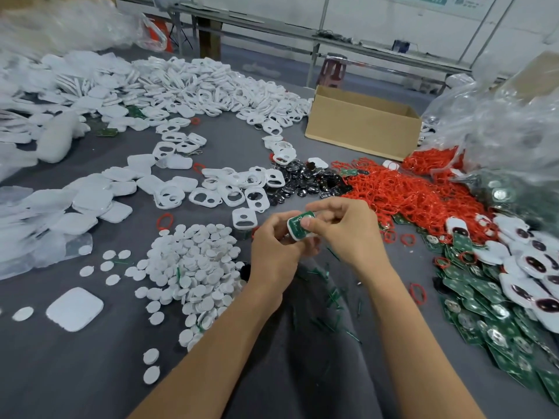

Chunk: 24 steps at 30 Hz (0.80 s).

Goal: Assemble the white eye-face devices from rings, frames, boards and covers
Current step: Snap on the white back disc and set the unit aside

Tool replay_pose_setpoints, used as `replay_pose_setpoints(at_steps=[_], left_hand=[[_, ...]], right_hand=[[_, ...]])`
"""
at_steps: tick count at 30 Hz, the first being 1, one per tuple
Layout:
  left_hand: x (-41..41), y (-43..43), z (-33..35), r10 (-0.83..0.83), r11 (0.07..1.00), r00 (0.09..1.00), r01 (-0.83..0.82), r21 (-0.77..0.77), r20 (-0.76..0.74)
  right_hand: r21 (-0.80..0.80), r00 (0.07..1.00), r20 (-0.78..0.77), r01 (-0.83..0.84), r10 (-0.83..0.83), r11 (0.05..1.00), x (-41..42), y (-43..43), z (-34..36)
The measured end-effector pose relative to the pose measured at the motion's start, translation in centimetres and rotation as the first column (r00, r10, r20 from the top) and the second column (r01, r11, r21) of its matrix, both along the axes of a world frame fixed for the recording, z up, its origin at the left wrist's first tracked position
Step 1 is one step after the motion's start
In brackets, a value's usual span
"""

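Note:
My left hand (273, 244) and my right hand (343, 226) both grip one small device (298, 226) above the table's middle: a white frame with a green board seated in it, board side up. My fingertips pinch it from both sides. White frames (211, 192) with eye holes lie just beyond. A heap of white round discs (193, 264) sits to the left of my hands. Red rings (408, 192) are piled to the right, with green boards (484, 313) and finished white eye-face devices (532, 261) further right. White covers (87, 204) spread at the left.
An open cardboard box (363, 125) stands at the back right. Clear plastic bags (499, 125) bulge at the far right. Black shiny pieces (302, 179) lie between frames and rings. The grey cloth table (302, 373) carries scattered green snippets near my forearms.

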<state>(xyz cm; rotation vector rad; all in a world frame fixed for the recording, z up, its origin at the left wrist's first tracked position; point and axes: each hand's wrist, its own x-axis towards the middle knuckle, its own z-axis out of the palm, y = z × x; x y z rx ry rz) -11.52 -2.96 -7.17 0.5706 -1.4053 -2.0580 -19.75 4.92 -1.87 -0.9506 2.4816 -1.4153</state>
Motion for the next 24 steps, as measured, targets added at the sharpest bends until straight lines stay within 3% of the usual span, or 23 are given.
replay_pose_setpoints(at_steps=[9,14,24], left_hand=[[0.2,0.1,0.5,-0.015,0.999,1.000,0.016,0.044,-0.026],[0.3,-0.1,0.7,-0.036,0.990,0.998,0.043,0.138,-0.053],[0.3,-0.1,0.6,-0.066,0.992,0.996,0.072,0.107,-0.054]], right_hand=[[0.123,0.986,-0.166,0.041,-0.020,0.991,-0.5,0.5,0.1],[0.112,0.981,-0.186,-0.031,0.052,0.993,-0.8,1.2,0.7],[0.194,0.966,-0.233,-0.068,0.114,0.979,-0.3,1.5,1.8]])
